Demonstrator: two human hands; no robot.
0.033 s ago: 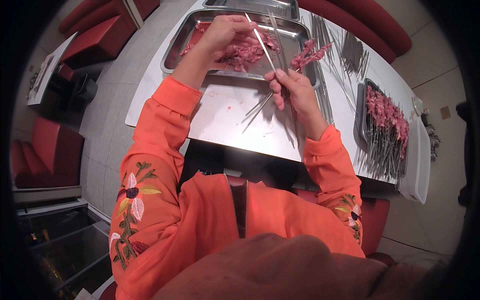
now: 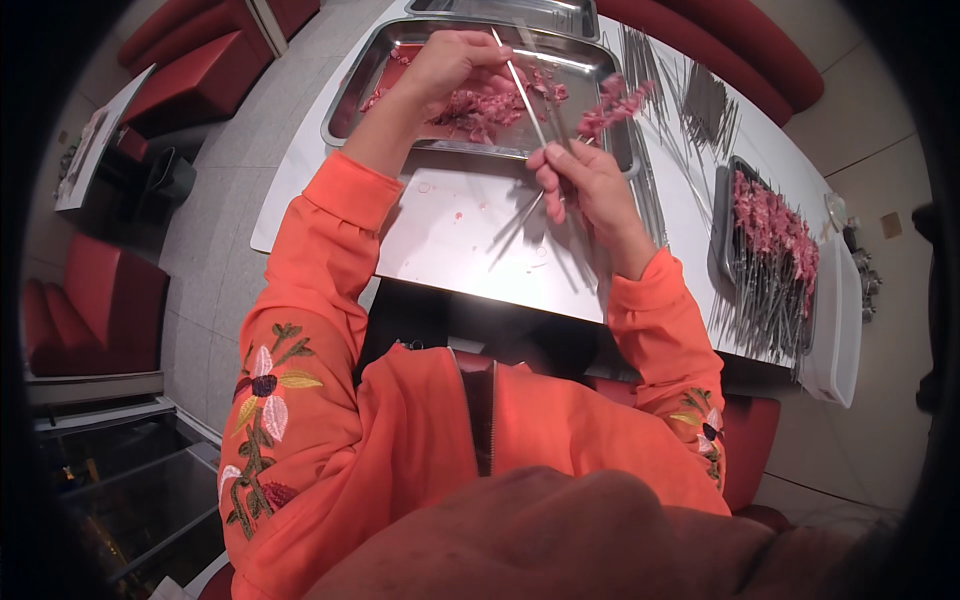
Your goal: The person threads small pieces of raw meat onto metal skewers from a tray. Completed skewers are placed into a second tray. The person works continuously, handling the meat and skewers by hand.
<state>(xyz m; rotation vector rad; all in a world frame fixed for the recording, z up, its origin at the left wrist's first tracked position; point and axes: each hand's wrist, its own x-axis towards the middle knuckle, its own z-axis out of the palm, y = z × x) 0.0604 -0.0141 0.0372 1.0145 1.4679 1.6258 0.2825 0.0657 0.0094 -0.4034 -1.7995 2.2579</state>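
Note:
My right hand (image 2: pixel 585 180) is closed on several thin metal skewers (image 2: pixel 530 108), one pale and slanting up to the left. Pink raw meat (image 2: pixel 612 108) is threaded on the far part of a skewer beyond that hand. The skewers' near ends stick out below my fingers, blurred. My left hand (image 2: pixel 460 65) has its fingers curled beside the pale skewer's far end, over a metal tray (image 2: pixel 340 120). What its fingers hold, if anything, is hidden. Loose pieces of raw meat (image 2: pixel 480 115) lie in the tray below that hand.
Bare skewers (image 2: pixel 708 105) are spread on the white table (image 2: pixel 450 235) to the right. Farther right, a dark tray (image 2: pixel 727 225) holds many meat-loaded skewers (image 2: pixel 775 230) beside a white plastic bin (image 2: pixel 840 330). A second metal tray (image 2: pixel 570 15) stands at the back. Red benches (image 2: pixel 740 50) border the table.
The skewers in my right hand have swung slightly, their meat shifting a little to the left and their near ends to the right. My left hand has hardly moved.

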